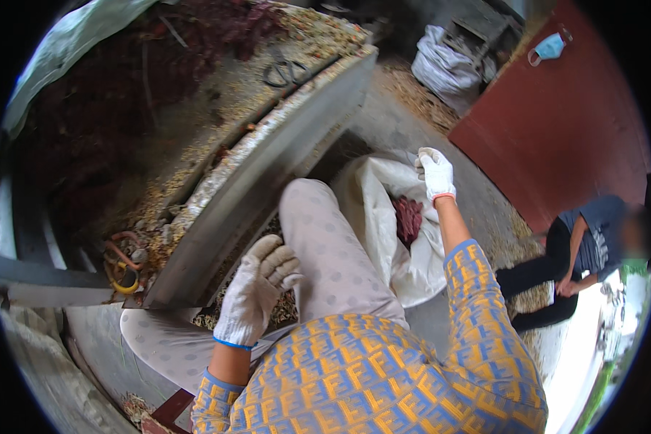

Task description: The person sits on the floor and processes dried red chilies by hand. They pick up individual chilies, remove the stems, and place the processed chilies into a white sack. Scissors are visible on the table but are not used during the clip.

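My left hand, in a white knit glove with a blue cuff edge, is above my lap with fingers loosely curled, and nothing shows in it. My right hand, gloved in white with a red cuff edge, is over the far rim of an open white woven sack; its fingers are bent, and whether they grip the rim is unclear. Dark red dried chili peppers lie inside the sack. Black-handled scissors rest on the worktop, beside a large dark red heap of what look like dried chilies.
Yellow seeds cover the worktop's raised edge. Yellow- and red-handled tools lie at its near corner. A full white sack stands at the back by a red panel with a blue face mask on it. At right sits another person.
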